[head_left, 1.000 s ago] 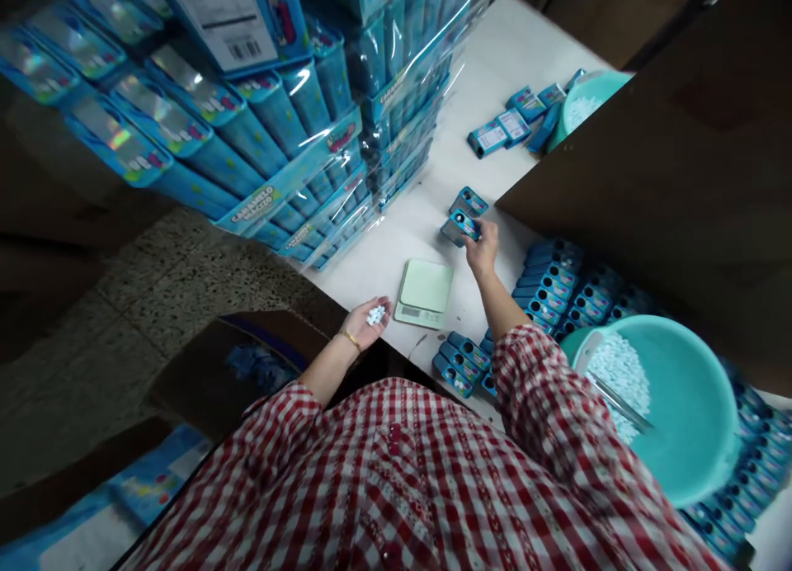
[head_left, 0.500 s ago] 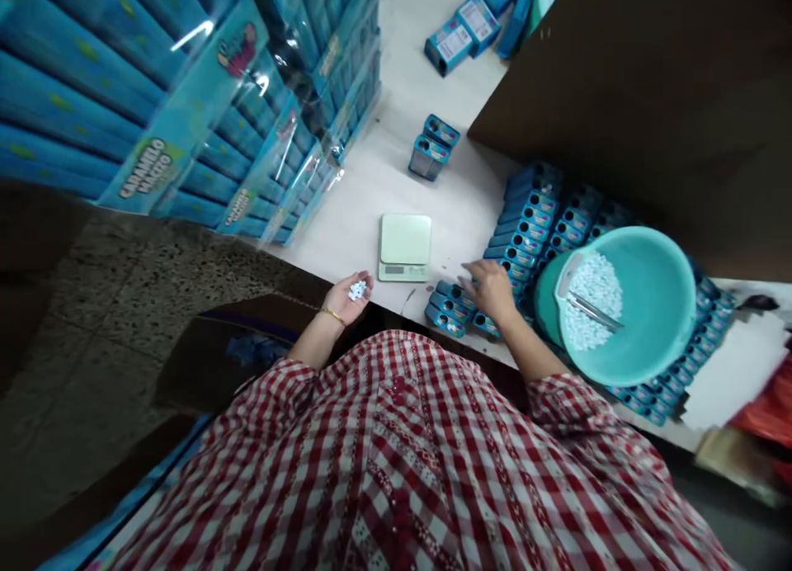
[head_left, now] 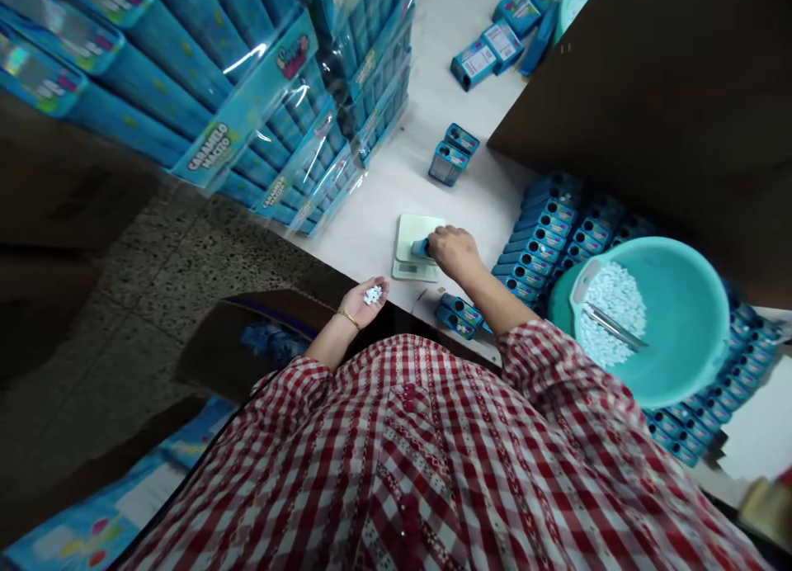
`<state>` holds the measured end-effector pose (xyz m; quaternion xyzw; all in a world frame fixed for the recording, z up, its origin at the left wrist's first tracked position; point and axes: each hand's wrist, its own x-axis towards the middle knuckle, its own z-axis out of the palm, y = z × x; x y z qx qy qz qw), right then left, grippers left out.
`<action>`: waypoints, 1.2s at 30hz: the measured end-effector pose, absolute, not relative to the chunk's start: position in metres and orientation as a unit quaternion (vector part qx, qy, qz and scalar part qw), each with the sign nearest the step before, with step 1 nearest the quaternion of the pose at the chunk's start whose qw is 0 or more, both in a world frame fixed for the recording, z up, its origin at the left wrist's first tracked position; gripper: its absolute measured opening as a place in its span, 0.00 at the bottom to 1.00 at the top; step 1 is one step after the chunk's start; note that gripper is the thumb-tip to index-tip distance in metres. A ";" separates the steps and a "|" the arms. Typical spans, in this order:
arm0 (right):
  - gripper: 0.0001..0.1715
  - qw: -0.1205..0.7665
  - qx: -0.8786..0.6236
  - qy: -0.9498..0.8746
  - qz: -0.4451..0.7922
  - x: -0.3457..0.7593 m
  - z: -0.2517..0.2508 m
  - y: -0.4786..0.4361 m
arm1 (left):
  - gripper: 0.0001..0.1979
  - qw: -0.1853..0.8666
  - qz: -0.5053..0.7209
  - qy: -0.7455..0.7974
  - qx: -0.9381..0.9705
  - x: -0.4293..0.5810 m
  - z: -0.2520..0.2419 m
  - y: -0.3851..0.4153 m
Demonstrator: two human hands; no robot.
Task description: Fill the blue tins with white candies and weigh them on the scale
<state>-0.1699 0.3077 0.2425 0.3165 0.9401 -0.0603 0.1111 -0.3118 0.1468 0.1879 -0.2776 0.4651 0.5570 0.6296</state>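
My left hand [head_left: 365, 302] is palm up at the table's front edge, fingers cupped around several small white candies [head_left: 372, 294]. My right hand [head_left: 454, 251] pinches a small blue box [head_left: 421, 247] over the plate of the pale green kitchen scale [head_left: 412, 231]; whether the box rests on the plate I cannot tell. Just in front of my right forearm, several similar blue boxes [head_left: 459, 313] stand at the table edge. To the right, a turquoise basin [head_left: 686, 323] holds many white candies [head_left: 610, 307] and a metal scoop [head_left: 615, 327].
Rows of blue boxes [head_left: 537, 245] stand under and around the basin. Two boxes [head_left: 449, 163] stand behind the scale, with more [head_left: 475, 63] lying farther back. Plastic-wrapped stacks [head_left: 247, 134] rise on the left. A large brown panel [head_left: 649, 117] blocks the back right.
My right hand has gone from the boxes at the front edge to the scale, bringing one blue box. My left hand still cups the candies. The camera view has shifted slightly.
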 end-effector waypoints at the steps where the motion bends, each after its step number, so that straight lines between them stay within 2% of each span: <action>1: 0.17 0.121 0.302 0.944 -0.063 -0.185 0.239 0.312 | 0.11 0.626 0.561 0.463 -0.282 -0.311 0.188 0.144; 6: 0.16 0.135 0.329 0.931 -0.082 -0.199 0.232 0.326 | 0.11 0.609 0.586 0.448 -0.290 -0.315 0.189 0.130; 10: 0.21 0.025 0.407 0.902 -0.140 -0.143 0.236 0.333 | 0.09 0.585 0.613 0.432 -0.309 -0.327 0.188 0.123; 15: 0.19 -0.084 0.514 0.820 -0.237 -0.074 0.219 0.323 | 0.10 0.585 0.619 0.431 -0.298 -0.337 0.188 0.124; 20: 0.20 -0.169 0.565 0.749 -0.304 -0.057 0.196 0.305 | 0.11 0.609 0.603 0.442 -0.267 -0.336 0.188 0.129; 26: 0.20 -0.187 0.521 0.770 -0.316 -0.073 0.193 0.301 | 0.11 0.621 0.593 0.438 -0.265 -0.331 0.184 0.130; 36: 0.28 -0.155 0.414 0.865 -0.238 -0.120 0.203 0.299 | 0.10 0.629 0.593 0.429 -0.263 -0.327 0.185 0.135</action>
